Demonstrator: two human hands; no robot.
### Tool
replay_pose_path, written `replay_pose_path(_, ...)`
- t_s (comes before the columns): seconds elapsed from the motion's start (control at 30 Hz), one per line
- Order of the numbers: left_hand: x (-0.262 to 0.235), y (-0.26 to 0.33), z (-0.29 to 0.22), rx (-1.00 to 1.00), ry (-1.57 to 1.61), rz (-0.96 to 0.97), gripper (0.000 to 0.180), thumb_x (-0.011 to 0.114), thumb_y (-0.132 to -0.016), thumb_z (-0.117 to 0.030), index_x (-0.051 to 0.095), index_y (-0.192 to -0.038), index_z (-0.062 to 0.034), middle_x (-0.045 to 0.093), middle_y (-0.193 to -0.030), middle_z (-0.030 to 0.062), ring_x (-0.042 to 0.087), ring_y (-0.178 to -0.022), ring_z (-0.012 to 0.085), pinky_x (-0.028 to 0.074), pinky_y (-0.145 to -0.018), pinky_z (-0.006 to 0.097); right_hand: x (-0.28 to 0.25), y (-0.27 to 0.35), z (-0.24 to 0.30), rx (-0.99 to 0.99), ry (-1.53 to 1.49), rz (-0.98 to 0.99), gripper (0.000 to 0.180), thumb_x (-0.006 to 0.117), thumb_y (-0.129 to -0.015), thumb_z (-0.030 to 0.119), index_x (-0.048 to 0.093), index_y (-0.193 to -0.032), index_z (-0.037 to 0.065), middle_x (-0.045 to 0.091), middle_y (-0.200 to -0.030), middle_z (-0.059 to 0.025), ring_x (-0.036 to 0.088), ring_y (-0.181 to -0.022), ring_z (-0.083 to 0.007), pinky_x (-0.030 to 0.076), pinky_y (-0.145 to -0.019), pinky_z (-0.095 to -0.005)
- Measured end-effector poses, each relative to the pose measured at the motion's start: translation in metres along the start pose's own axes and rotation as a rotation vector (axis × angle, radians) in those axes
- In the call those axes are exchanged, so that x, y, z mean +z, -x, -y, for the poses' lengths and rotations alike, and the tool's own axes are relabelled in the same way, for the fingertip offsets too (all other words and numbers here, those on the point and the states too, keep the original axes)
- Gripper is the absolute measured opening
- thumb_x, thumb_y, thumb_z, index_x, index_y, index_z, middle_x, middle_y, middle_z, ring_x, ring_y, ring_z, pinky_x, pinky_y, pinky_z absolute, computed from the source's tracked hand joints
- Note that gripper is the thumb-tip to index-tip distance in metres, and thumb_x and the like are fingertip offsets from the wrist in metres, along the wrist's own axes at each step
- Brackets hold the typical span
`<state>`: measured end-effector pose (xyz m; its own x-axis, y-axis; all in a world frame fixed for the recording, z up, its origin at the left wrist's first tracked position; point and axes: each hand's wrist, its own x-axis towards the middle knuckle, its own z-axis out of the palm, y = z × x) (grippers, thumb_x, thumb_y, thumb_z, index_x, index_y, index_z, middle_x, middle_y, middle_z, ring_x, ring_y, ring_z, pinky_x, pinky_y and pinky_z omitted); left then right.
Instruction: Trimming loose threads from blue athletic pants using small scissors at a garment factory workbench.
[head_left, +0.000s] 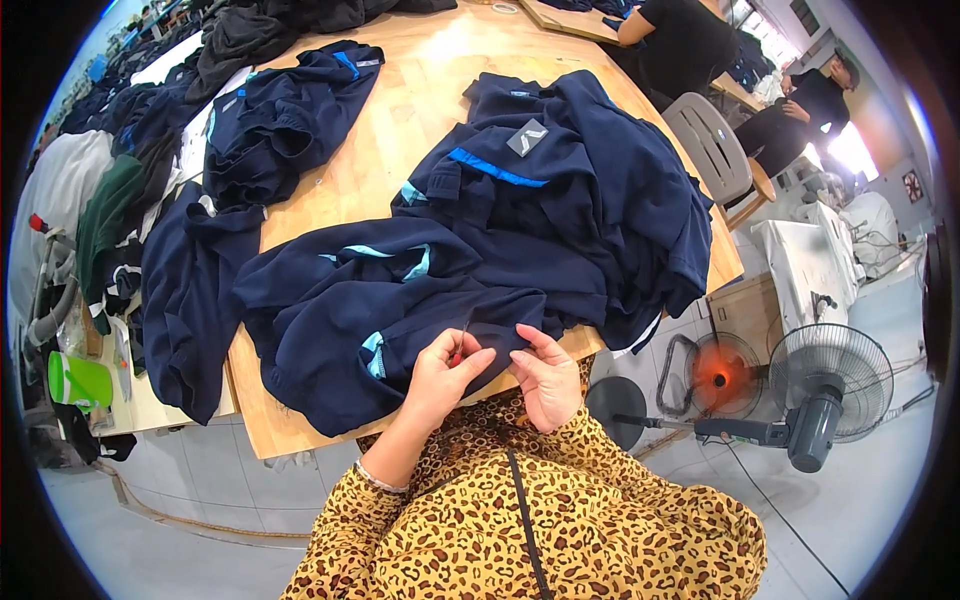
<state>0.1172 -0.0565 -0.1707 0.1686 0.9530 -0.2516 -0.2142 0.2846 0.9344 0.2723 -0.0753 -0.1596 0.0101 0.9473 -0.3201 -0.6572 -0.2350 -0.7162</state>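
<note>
Navy garment (420,300) lies at near edge of wooden table (400,110), hem pulled toward person for close work. L hand (440,380) pinches small red-handled tool, prob. thread snips; R hand (545,375) grips hem taut. Floor fans (830,375) at right.

At the near edge of a wooden desk (420,100), both hands pinch the hem of a navy garment (400,320) with light blue trim. The left hand (440,378) grips the cloth together with a small red tool, hard to make out; the right hand (548,375) holds the fold just beside it. More navy garments (560,200) lie heaped behind. Two fans (830,385) stand on the floor to the right.
</note>
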Motion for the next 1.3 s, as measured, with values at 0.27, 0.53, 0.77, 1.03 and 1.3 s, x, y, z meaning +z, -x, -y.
replay_pose_path(0.27, 0.01, -0.004, -0.002, -0.079, 0.131, 0.041, 0.012, 0.063, -0.082, -0.005, 0.053, -0.089, -0.0051, 0.049, -0.067, -0.0053, 0.037, -0.048, -0.0008, 0.025, -0.041, 0.016, 0.002, 0.002, 0.001, -0.036, -0.021, 0.002, 0.038, 0.053, -0.083, -0.009, 0.052, -0.12, -0.002, 0.062, -0.1, -0.0114, 0.061, -0.089, -0.0165, 0.049, -0.083, -0.0268)
replay_pose_path(0.53, 0.007, 0.0, 0.005, 0.037, -0.062, -0.021, 0.015, 0.065, -0.08, -0.006, 0.059, -0.093, -0.0011, 0.056, -0.079, 0.0005, 0.047, -0.063, 0.0035, 0.04, -0.054, 0.018, 0.001, -0.001, 0.003, -0.04, -0.031, -0.028, 0.038, 0.054, -0.083, -0.008, 0.051, -0.12, -0.001, 0.061, -0.102, -0.0114, 0.061, -0.091, -0.0167, 0.05, -0.083, -0.0277)
replay_pose_path(0.77, 0.022, 0.003, 0.004, 0.717, -0.575, -0.172, 0.015, 0.068, -0.076, -0.002, 0.066, -0.091, -0.0039, 0.051, -0.081, 0.0051, 0.049, -0.054, 0.01, 0.04, -0.049, 0.021, 0.002, 0.002, 0.004, -0.003, -0.026, -0.044, 0.038, 0.055, -0.083, -0.005, 0.051, -0.121, 0.0, 0.062, -0.097, -0.0083, 0.06, -0.085, -0.0137, 0.05, -0.076, -0.0259)
replay_pose_path(1.03, 0.012, 0.021, 0.009, 0.756, -0.578, 0.049, 0.023, 0.069, -0.068, 0.002, 0.067, -0.089, -0.0058, 0.054, -0.082, 0.0074, 0.056, -0.056, 0.0171, 0.047, -0.05, 0.027, 0.005, -0.002, 0.003, 0.036, -0.067, -0.155, 0.036, 0.06, -0.081, -0.004, 0.049, -0.115, 0.001, 0.055, -0.093, -0.0057, 0.057, -0.083, -0.0118, 0.048, -0.073, -0.0241)
replay_pose_path(1.3, -0.006, 0.021, 0.016, 0.605, -0.473, -0.141, 0.012, 0.066, -0.077, 0.0, 0.066, -0.089, -0.0027, 0.056, -0.08, 0.0048, 0.049, -0.057, 0.0077, 0.039, -0.05, 0.02, -0.005, -0.006, -0.002, -0.001, -0.049, -0.096, 0.039, 0.061, -0.079, -0.006, 0.045, -0.113, 0.002, 0.05, -0.097, -0.0057, 0.055, -0.085, -0.0137, 0.047, -0.078, -0.025)
